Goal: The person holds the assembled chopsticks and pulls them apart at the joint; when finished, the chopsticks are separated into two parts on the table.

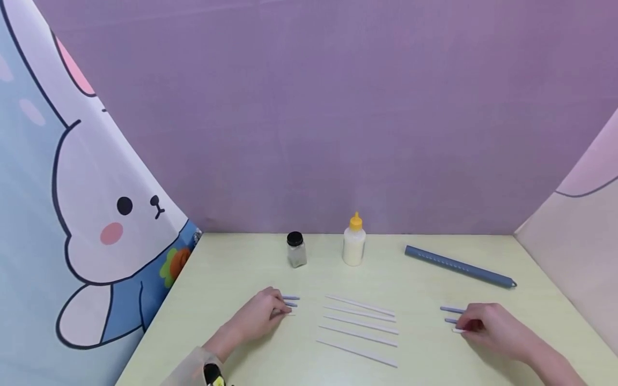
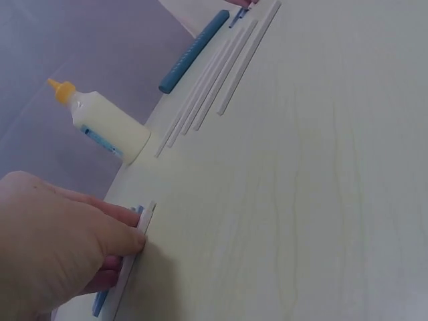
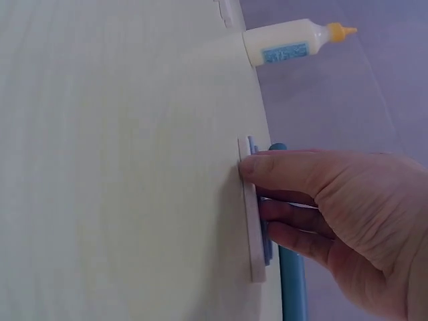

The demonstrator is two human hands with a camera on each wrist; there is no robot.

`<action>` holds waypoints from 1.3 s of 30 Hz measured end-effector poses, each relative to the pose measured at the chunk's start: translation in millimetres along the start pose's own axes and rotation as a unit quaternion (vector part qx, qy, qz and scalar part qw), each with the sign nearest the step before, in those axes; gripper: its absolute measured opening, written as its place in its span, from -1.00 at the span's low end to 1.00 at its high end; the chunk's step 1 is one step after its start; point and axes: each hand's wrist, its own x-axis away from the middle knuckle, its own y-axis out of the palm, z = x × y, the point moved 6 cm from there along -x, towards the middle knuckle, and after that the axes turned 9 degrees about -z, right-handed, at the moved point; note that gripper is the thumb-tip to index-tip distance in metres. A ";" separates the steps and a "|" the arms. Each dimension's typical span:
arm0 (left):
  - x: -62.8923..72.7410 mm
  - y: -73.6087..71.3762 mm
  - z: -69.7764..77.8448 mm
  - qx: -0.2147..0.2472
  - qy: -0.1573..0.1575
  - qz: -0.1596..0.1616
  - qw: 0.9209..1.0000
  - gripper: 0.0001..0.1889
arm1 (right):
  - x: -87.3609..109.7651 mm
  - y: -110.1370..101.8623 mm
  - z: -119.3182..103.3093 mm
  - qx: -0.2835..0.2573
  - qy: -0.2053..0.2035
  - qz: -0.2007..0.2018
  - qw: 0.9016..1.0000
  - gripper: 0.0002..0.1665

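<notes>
My left hand (image 1: 263, 313) is low over the left part of the table, its thumb and fingers pinching a white stick (image 2: 122, 287). Two blue sticks (image 1: 292, 297) lie just beyond that stick, partly covered by the fingers. On the right side, my right hand (image 1: 497, 329) pinches another short white stick (image 3: 254, 241) between thumb and fingertips. Blue sticks (image 1: 452, 310) lie close alongside it, partly hidden behind the fingers. Between the two hands, several long white sticks (image 1: 359, 323) lie spread in a loose row, roughly side by side and slightly slanted.
Behind the sticks stands a glue bottle (image 1: 354, 249) with a yellow nozzle, and left of it a small clear jar (image 1: 296, 254) with a black lid. A dark blue tube (image 1: 458, 266) lies at the back right. A purple cloth (image 1: 309, 118) hangs along the table's far edge.
</notes>
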 end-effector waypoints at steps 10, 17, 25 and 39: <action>-37.9 -23.1 18.5 -0.025 0.008 0.014 1.000 -0.81 | -58.7 -29.5 -17.3 0.052 0.007 0.067 0.996 -0.73; -86.7 -15.3 50.6 -0.022 0.046 -0.009 0.999 -0.80 | -106.5 -21.0 -38.7 0.019 0.015 0.026 0.999 -0.83; -126.9 6.1 72.0 -0.039 0.052 -0.051 0.997 -0.80 | -147.8 13.5 -60.0 -0.027 0.004 -0.061 0.998 -0.89; -155.2 43.9 74.4 -0.030 0.035 -0.077 0.996 -0.86 | -172.2 57.0 -68.0 -0.051 0.000 -0.106 0.993 -0.87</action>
